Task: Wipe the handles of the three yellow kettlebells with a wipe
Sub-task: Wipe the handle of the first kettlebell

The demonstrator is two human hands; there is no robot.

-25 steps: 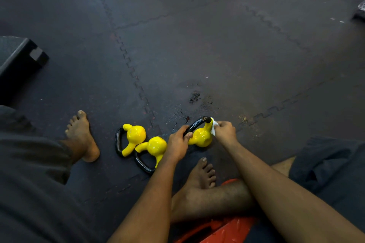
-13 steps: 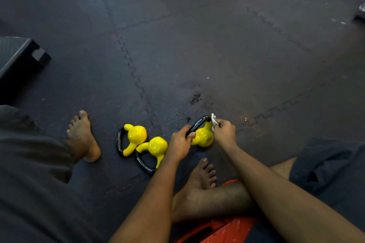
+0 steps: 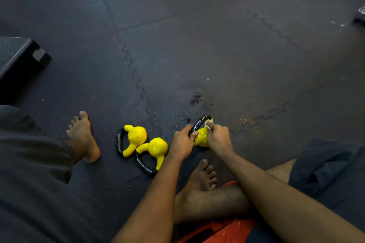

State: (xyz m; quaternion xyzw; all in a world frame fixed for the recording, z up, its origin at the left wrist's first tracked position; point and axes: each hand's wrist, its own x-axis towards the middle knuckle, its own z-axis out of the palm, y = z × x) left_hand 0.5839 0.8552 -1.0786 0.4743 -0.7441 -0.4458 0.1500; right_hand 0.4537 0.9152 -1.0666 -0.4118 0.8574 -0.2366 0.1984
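- The right hand [image 3: 218, 137] stayed pinched on the white wipe [image 3: 207, 124]. Over the last second the wipe had shifted only slightly and kept to the far end of the black handle [image 3: 198, 124].
- The left hand [image 3: 182, 141] remained curled round the near end of that handle, steadying the rightmost kettlebell [image 3: 201, 138] on the floor mat [image 3: 217, 55].
- The middle kettlebell [image 3: 157, 147] and the leftmost kettlebell [image 3: 137, 136] lay on their sides just left of the left hand, unmoved.
- Judgement: this handle's wiping was under way, with little stroke length covered. The condition of the other two handles could not be determined.

A black step block [image 3: 21, 61] sits on interlocking dark floor mats [image 3: 197, 35].
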